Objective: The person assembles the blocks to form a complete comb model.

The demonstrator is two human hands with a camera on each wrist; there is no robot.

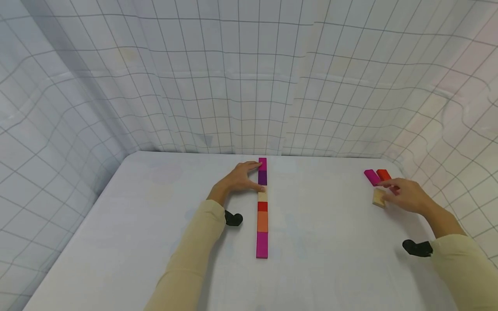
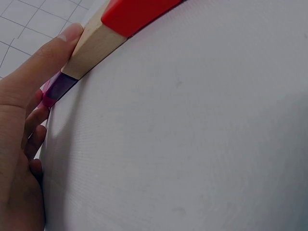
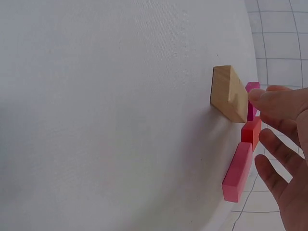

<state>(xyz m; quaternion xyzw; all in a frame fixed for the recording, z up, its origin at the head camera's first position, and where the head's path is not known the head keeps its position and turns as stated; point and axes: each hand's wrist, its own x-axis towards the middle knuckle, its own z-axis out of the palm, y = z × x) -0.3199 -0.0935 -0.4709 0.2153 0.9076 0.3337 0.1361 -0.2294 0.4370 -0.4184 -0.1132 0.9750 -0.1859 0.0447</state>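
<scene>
Head view: my left hand (image 1: pixel 238 178) is spread beside the row of blocks (image 1: pixel 262 221), thumb at the pale block (image 1: pixel 263 197), a fingertip at the far magenta block (image 1: pixel 264 161). Rightward on the surface (image 1: pixel 319 237), my right hand (image 1: pixel 406 195) meets a wooden block (image 1: pixel 378 198) near a red block (image 1: pixel 383 174); whether it pinches, I cannot tell.

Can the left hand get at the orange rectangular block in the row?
Probably yes: nothing covers the orange rectangular block, though the left hand, at the plain rectangular wooden block further along, may need to draw back.
</scene>
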